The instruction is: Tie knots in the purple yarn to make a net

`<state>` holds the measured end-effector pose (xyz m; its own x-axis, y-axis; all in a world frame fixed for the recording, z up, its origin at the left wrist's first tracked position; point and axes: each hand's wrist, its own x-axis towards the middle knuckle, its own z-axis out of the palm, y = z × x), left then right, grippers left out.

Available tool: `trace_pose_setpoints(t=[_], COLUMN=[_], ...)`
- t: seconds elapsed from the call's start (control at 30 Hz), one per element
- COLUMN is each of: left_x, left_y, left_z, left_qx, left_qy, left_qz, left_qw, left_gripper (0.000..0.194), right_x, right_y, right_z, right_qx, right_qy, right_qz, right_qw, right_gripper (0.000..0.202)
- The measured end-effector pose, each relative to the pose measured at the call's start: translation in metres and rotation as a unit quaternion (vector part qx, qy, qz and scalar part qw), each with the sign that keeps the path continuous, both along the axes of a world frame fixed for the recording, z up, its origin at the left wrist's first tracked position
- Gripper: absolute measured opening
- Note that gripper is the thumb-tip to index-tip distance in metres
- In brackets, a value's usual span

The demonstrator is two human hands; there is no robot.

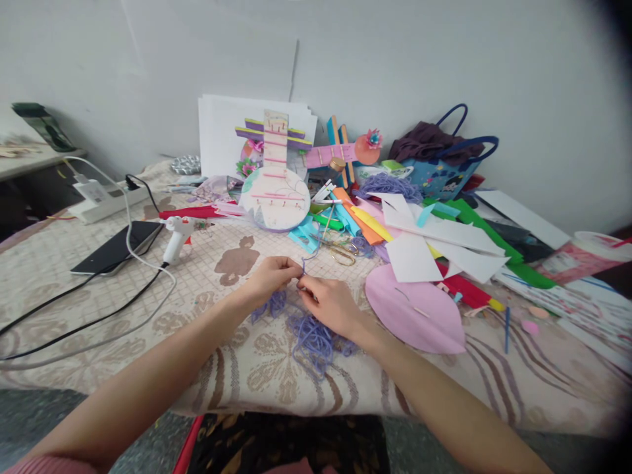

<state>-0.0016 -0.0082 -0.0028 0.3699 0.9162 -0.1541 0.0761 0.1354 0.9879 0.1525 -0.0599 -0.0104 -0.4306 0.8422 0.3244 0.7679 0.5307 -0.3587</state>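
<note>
Where the patterned tablecloth reached its near edge, a strip of cloth separated that edge from a loose purple yarn heap. The heap lay on the near side of the fingers, partly beneath the right hand, which was the nearer of the two. A smaller yarn clump sat on the near side of the left hand.

Left: thumb and forefinger together, pinched on a purple strand. Right: thumb against curled fingers, apparently closed on the same yarn just beside the left fingertips; exact contact too small to resolve. Key relation: the strand lay between both sets of fingertips, its long axis running away from the body and bending rightward toward the gold scissors. Whether it was one unbroken length could not be told.

Room for moving: wider on the left, where cloth stretched to the white glue gun. On the right, a pink leaf-shaped piece lay just beside the right wrist, so sideways travel there was judged tighter. Beyond the fingertips, the scissors and an orange piece bounded the space; farther back stood a round white panel, then white sheets against the wall.
</note>
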Motion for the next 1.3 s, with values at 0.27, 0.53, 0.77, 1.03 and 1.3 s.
trace_pose_setpoints(t=[0.27,0.53,0.77,1.03,1.3], left_x=[0.003,0.000,0.000,0.001,0.000], left_y=[-0.003,-0.001,0.000,0.002,-0.001], left_z=[0.002,0.005,0.002,-0.001,0.006], left_qx=[-0.043,-0.049,-0.033,-0.002,-0.029], left_qy=[-0.083,-0.095,-0.086,-0.058,-0.086], left_qz=[-0.004,-0.002,0.008,0.009,0.012], left_qw=[0.996,0.994,0.996,0.998,0.996], left_gripper=[0.020,0.016,0.012,0.014,0.014], right_x=[0.024,0.079,0.091,0.048,0.041], right_y=[0.005,0.004,0.001,-0.017,-0.016], right_z=[0.031,0.047,0.059,0.065,0.044], right_qx=[-0.046,-0.264,-0.160,-0.157,-0.208], right_qy=[0.030,-0.100,0.005,0.312,0.008], right_qz=[0.066,0.129,0.041,0.077,0.119], right_qw=[0.996,0.951,0.986,0.934,0.971], right_gripper=[0.016,0.040,0.005,0.016,0.045])
